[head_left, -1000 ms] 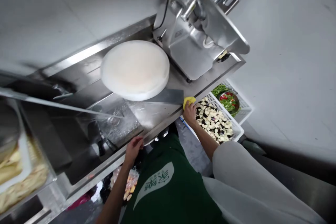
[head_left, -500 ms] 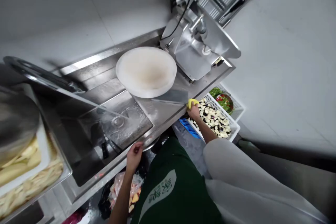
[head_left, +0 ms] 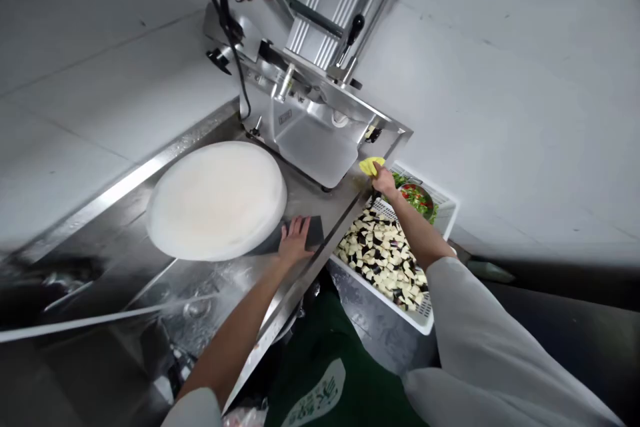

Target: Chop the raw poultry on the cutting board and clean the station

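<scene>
My left hand lies with fingers spread over a flat grey blade at the counter's front edge. Part of this blade is hidden beneath my hand, and I cannot see a handle. Left of it sits a thick, round white cutting board. In my right hand is a yellow cloth, gripped over the counter's right end, just beside the metal slicing machine.
A white basket of diced eggplant stands below the counter at right. Behind it, another white basket holds a bowl of chopped peppers. Water streams into the sink at lower left. Cables hang by the slicer.
My left hand has moved from the sink's front edge right onto the blade. My right hand has carried the cloth farther along the counter toward the slicer. The view has swung right.
</scene>
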Demonstrator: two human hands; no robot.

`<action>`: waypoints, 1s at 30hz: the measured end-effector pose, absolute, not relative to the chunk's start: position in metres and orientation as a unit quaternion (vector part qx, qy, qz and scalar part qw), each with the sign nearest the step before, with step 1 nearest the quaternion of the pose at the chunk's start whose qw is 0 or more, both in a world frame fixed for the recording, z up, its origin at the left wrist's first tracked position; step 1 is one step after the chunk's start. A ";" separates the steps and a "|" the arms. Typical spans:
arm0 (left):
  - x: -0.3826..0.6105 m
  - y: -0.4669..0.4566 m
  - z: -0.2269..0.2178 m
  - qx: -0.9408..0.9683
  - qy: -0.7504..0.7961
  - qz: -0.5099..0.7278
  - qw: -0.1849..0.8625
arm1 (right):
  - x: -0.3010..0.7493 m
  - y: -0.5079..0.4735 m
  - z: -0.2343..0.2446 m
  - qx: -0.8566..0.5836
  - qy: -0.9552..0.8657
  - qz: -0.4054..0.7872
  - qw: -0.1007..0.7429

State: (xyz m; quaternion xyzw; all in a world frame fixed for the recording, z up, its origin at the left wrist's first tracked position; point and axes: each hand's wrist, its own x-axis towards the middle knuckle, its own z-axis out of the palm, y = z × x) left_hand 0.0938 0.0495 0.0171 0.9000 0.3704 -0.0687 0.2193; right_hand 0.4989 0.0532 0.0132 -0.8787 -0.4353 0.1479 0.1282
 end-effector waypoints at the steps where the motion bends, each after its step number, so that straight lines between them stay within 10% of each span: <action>1: 0.104 0.057 0.012 0.906 0.361 -0.101 0.197 | 0.504 0.066 0.005 -0.877 -0.445 0.154 0.094; 10: 0.110 0.079 -0.004 0.930 0.306 -0.142 0.149 | 0.396 0.022 -0.038 -0.819 -0.553 0.154 -0.008; 30: 0.095 0.082 0.014 0.934 0.253 -0.149 0.204 | 0.317 -0.034 -0.021 -0.776 -0.540 0.315 0.089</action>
